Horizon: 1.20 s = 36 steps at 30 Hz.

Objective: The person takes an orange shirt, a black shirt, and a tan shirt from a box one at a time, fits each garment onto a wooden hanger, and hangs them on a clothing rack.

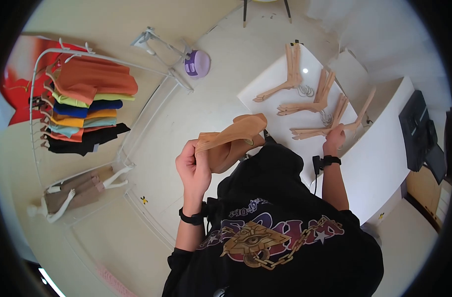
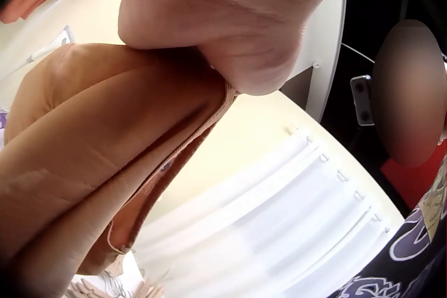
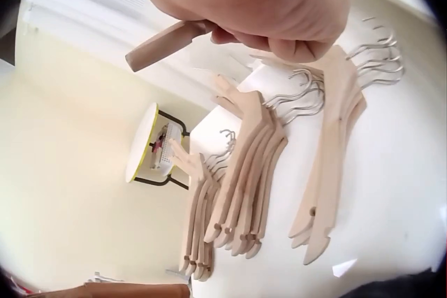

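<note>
A tan garment hangs folded over from my left hand, thumb and fingers pinching its edge in front of my body. Its smooth folds and an opening edge fill much of the left wrist view. Over the white table, my right hand grips a wooden hanger; one arm of it sticks out past the fist. Close by the right hand lies the nearest group of wooden hangers, with metal hooks. The middle group and the far group lie beyond it.
The white table runs along my right, with a black device at its far side. To the left stands a rack with coloured shirts, a mannequin below it. A purple-and-grey round base stands on the floor ahead.
</note>
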Available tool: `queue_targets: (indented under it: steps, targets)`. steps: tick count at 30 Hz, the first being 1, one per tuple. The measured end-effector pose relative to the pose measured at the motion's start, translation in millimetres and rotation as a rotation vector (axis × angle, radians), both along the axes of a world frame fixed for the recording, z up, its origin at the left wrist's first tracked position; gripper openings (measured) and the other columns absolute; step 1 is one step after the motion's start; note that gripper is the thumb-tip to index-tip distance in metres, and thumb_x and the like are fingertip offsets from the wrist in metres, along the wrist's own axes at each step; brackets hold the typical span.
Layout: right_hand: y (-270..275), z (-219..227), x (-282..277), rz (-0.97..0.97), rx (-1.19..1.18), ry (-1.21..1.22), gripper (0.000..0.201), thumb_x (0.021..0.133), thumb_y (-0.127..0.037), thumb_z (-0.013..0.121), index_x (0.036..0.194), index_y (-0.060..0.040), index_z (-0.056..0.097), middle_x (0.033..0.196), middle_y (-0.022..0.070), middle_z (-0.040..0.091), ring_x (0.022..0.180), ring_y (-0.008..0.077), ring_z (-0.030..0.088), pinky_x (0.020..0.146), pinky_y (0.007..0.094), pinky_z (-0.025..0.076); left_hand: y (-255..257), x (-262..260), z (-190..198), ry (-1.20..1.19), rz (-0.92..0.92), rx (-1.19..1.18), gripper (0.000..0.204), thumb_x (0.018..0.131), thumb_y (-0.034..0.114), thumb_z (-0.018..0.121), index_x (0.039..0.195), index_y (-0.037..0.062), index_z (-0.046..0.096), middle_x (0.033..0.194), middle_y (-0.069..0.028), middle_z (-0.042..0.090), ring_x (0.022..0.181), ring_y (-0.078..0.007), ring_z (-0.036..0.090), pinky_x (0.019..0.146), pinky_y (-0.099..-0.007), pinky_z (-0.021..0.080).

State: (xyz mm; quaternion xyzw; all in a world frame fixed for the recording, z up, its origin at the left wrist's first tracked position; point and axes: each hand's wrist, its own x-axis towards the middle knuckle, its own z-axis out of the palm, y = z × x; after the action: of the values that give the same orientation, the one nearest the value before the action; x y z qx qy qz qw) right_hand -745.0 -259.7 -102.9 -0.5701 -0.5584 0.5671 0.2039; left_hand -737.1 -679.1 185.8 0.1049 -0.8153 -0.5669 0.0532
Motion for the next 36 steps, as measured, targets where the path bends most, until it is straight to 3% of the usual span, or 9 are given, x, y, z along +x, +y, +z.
queue_targets:
  steps: [5,8,12,16,22,29,32,34,36]
  targets:
    - [-40.2,66.7,-32.2,0.219,0.106,0.392,0.036,0.107,-0.033,0.053,0.081,-0.0077,0.054,0.069,0.0024,0.055,0.057,0.0122,0.048,0.050,0.0333,0.038,-17.1,11.4,8.2,0.026,0.031,0.043,0.022,0.111,0.013,0.058,0.102,-0.0013,0.072,0.089,-0.0003,0.073,0.079,-0.0046,0.059,0.072,-0.0225,0.048]
    - [-93.6,142.5,-49.9,0.396,-0.163,0.647,0.027,0.113,-0.029,0.048,0.096,-0.0089,0.056,0.075,0.0044,0.059,0.061,0.0116,0.051,0.051,0.0292,0.040,-18.7,15.7,19.9,0.028,0.083,0.110,0.022,0.111,0.013,0.058,0.102,-0.0009,0.072,0.089,-0.0006,0.073,0.078,-0.0047,0.060,0.071,-0.0226,0.049]
    - [-173.5,210.7,-43.1,1.047,-0.588,0.938,0.023,0.118,-0.027,0.043,0.115,-0.0068,0.053,0.093,0.0120,0.068,0.065,0.0145,0.060,0.056,0.0274,0.052,-27.5,28.3,23.8,0.037,0.108,0.150,0.021,0.111,0.012,0.058,0.101,-0.0006,0.071,0.088,-0.0009,0.072,0.078,-0.0047,0.061,0.070,-0.0218,0.050]
    - [-243.4,206.7,-27.4,1.388,-0.809,0.947,0.015,0.116,-0.019,0.048,0.120,-0.0045,0.052,0.108,0.0163,0.072,0.081,0.0182,0.073,0.070,0.0315,0.063,-31.3,43.5,25.7,0.027,0.106,0.237,0.018,0.110,0.010,0.058,0.101,-0.0004,0.068,0.086,-0.0009,0.071,0.077,-0.0040,0.061,0.068,-0.0213,0.049]
    - [-304.7,193.1,3.0,1.478,-0.774,0.843,0.015,0.113,-0.011,0.057,0.124,-0.0016,0.055,0.118,0.0109,0.071,0.114,0.0171,0.071,0.092,0.0328,0.062,-37.7,66.6,26.7,0.021,0.096,0.325,0.014,0.110,0.008,0.057,0.103,0.0007,0.067,0.087,0.0002,0.069,0.076,-0.0035,0.059,0.069,-0.0216,0.049]
    - [-312.5,159.9,18.8,1.725,-0.470,0.833,0.019,0.111,-0.010,0.062,0.128,-0.0023,0.060,0.121,0.0088,0.071,0.112,0.0140,0.068,0.098,0.0308,0.056,-41.4,86.7,17.4,-0.018,0.098,0.464,0.017,0.111,0.010,0.055,0.102,0.0012,0.066,0.092,0.0010,0.070,0.080,-0.0027,0.059,0.072,-0.0217,0.049]
    - [-311.2,141.3,19.8,1.716,-0.403,0.787,0.018,0.109,-0.010,0.064,0.125,-0.0014,0.063,0.121,0.0098,0.072,0.108,0.0185,0.071,0.094,0.0331,0.057,-47.6,92.8,17.7,-0.037,0.101,0.447,0.019,0.112,0.011,0.054,0.102,0.0013,0.066,0.093,0.0007,0.070,0.081,-0.0027,0.059,0.072,-0.0216,0.049]
    - [-304.6,137.3,16.2,1.813,0.050,0.740,0.016,0.107,-0.011,0.065,0.119,0.0002,0.068,0.121,0.0112,0.072,0.105,0.0255,0.072,0.091,0.0363,0.057,-49.3,95.7,23.6,-0.019,0.149,0.476,0.018,0.112,0.012,0.055,0.104,0.0013,0.067,0.093,0.0004,0.071,0.081,-0.0028,0.060,0.072,-0.0213,0.050]
    - [-295.0,142.2,18.2,1.811,0.063,0.656,0.017,0.106,-0.014,0.065,0.112,0.0006,0.072,0.120,0.0132,0.071,0.104,0.0335,0.071,0.091,0.0401,0.057,-54.7,100.9,25.3,-0.011,0.169,0.487,0.018,0.111,0.012,0.055,0.104,0.0012,0.068,0.093,0.0003,0.071,0.081,-0.0027,0.060,0.072,-0.0214,0.050]
